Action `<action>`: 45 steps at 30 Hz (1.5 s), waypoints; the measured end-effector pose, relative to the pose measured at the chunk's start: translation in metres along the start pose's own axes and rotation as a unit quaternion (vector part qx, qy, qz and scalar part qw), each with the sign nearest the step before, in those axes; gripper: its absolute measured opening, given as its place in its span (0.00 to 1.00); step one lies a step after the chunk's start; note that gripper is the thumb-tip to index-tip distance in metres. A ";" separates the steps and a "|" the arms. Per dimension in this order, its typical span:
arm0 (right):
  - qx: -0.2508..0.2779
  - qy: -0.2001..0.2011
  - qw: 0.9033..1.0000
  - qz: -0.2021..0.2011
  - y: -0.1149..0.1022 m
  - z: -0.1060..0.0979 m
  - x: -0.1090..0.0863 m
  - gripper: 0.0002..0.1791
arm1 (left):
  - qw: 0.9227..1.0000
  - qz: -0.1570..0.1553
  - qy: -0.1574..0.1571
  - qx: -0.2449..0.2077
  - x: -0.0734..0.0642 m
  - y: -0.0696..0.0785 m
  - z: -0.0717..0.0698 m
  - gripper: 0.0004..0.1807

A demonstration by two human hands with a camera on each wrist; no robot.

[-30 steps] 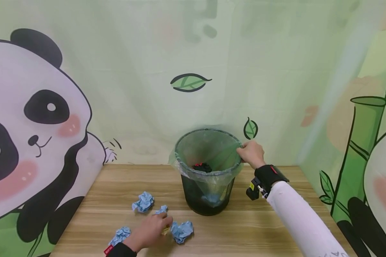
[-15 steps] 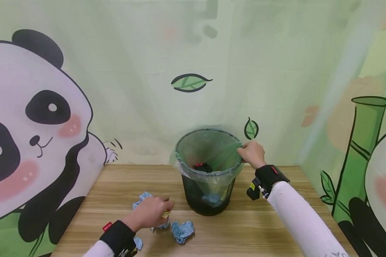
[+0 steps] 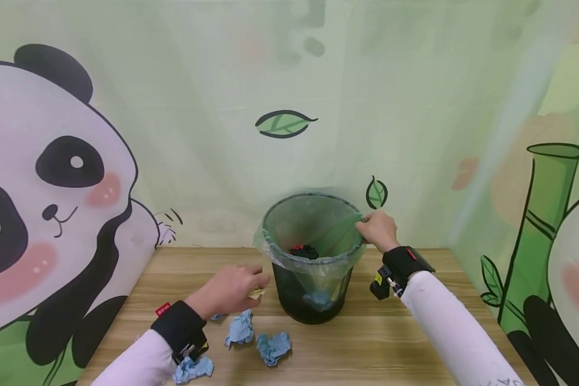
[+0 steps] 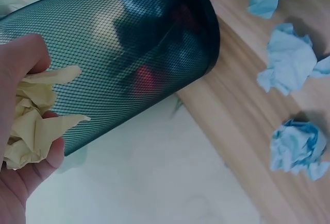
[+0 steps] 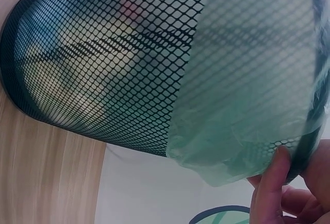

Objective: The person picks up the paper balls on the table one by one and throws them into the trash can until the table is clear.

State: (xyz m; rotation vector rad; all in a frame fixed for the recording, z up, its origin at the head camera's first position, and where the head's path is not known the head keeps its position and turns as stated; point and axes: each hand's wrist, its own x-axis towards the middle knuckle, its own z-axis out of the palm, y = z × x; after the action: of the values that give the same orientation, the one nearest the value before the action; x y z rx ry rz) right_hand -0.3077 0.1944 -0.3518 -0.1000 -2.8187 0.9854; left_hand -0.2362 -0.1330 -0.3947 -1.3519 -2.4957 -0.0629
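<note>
A crumpled piece of yellow paper [image 4: 32, 121] is gripped in my left hand [image 3: 231, 289], which hovers just left of a black mesh wastebasket [image 3: 289, 295]. The thumb and fingers curl round the paper. My right hand [image 3: 380, 230] pinches the wastebasket's rim and its green plastic liner [image 5: 232, 131] on the right side. Fingers [image 5: 273, 183] and thumb sit on either side of that rim. Through the mesh, crumpled blue and yellow paper shows inside, with a black and red item [image 3: 305, 251] on top.
Crumpled blue paper balls lie on the wooden table: one [image 3: 273, 348] in front of the wastebasket, another [image 3: 241, 327] to its left, a third [image 3: 193, 370] by my left wrist. Part of one more peeks from under the left hand. A panda-printed backdrop [image 3: 212, 161] stands behind.
My left hand has picked up the yellow paper from among the blue balls and moved up toward the wastebasket. The right hand keeps its hold on the rim.
</note>
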 end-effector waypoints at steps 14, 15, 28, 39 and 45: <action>-0.017 0.014 1.000 -0.007 -0.001 0.001 -0.001 0.19 | 0.999 0.012 0.041 0.025 0.024 -0.010 -0.042 0.09; -0.018 0.017 1.000 -0.010 0.000 0.001 -0.001 0.19 | 0.999 0.009 0.042 0.022 0.026 -0.011 -0.043 0.09; -0.024 0.024 0.999 -0.014 -0.002 0.002 -0.002 0.19 | 0.999 0.000 0.045 0.005 0.049 -0.022 -0.054 0.10; -0.025 0.025 0.999 -0.018 -0.002 0.002 -0.002 0.20 | 0.998 -0.048 0.034 -0.001 0.085 -0.030 -0.066 0.09; -0.031 0.031 0.999 -0.020 -0.001 0.002 -0.002 0.20 | 0.997 -0.066 0.030 -0.006 0.098 -0.034 -0.066 0.09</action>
State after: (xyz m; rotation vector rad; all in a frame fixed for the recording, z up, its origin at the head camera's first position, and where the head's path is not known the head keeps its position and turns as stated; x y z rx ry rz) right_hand -0.3059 0.1921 -0.3529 -0.0784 -2.7839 0.8719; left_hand -0.2989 -0.0842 -0.3008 -1.1713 -2.5339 -0.1450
